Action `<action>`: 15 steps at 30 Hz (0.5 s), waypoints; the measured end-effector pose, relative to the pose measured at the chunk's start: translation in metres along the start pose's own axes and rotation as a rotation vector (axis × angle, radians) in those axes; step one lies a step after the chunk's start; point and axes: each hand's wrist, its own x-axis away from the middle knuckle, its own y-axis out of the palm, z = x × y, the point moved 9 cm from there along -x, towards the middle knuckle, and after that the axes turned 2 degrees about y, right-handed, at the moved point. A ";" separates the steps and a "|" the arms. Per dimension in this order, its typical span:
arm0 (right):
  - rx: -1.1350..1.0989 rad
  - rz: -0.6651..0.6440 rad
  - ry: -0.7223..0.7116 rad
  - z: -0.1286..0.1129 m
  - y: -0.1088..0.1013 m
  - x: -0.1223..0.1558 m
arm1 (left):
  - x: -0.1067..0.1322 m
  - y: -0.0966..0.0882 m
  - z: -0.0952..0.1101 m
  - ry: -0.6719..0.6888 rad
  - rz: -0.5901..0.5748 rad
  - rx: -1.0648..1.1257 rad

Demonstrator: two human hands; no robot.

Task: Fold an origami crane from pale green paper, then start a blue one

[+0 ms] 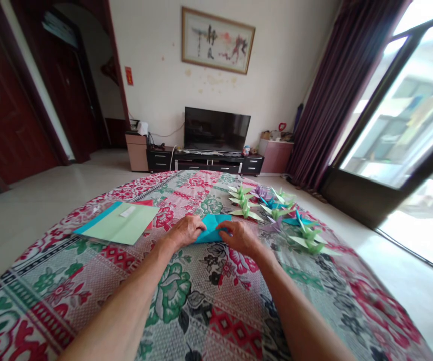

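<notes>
A sheet of blue paper [212,226], partly folded, lies over the patterned tablecloth between my two hands. The fingers of my left hand [188,230] pinch its left side. On its right side, my right hand [240,235] grips the paper between thumb and fingers. My fingers cover both ends of the sheet, so its full outline is hidden. Just beyond my right hand stand several folded paper cranes, among them a green crane [245,208], a blue crane [298,219] and a purple crane [275,224].
A stack of coloured paper [126,223], light green on top with blue and red edges, rests left of my hands. The round table's patterned cloth [171,286] spreads around me. Farther off are a television [216,129], a low black cabinet [209,163] and a glass door [408,115].
</notes>
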 end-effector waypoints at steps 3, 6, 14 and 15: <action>-0.025 0.046 0.045 0.010 0.005 -0.001 | 0.002 -0.007 -0.001 -0.088 -0.019 0.122; -0.060 0.083 0.081 0.015 0.010 -0.002 | 0.004 -0.006 -0.002 -0.176 -0.113 0.112; -0.180 0.170 0.101 0.028 0.010 -0.001 | 0.001 0.000 0.001 -0.245 -0.130 -0.008; -0.196 0.172 0.094 0.030 0.010 -0.001 | 0.001 0.000 0.001 -0.254 -0.128 -0.020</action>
